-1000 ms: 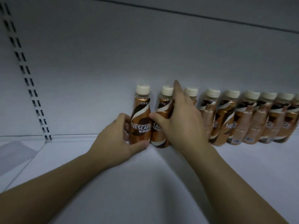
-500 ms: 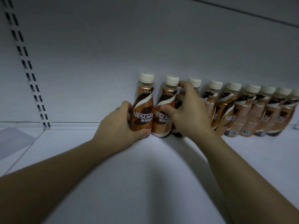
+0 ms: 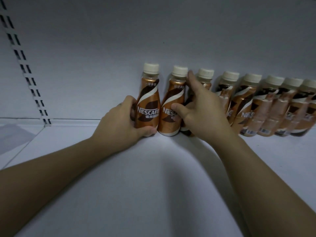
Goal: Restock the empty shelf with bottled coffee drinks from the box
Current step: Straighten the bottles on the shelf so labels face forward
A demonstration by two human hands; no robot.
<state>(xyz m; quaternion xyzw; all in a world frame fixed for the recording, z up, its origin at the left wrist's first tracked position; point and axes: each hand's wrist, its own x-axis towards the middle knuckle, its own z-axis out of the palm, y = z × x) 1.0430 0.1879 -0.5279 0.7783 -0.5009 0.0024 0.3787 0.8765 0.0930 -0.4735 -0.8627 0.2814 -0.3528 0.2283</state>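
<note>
left hand (image 3: pixel 119 122) wraps the end bottle (image 3: pixel 148 100) low down | right hand (image 3: pixel 203 110) covers the third bottle (image 3: pixel 205 77), thumb on the second bottle (image 3: pixel 172 100), can't tell its grip | all lined up at the shelf (image 3: pixel 153 185) back

"NESCAFE" (white letters) on the leftmost bottle's label (image 3: pixel 148 112); neighbours' partly hidden.

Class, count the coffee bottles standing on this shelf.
8, one row against the back wall: leftmost in the left hand, second pinched by the right hand, six more rightward. Others may be cut off at right.
</note>
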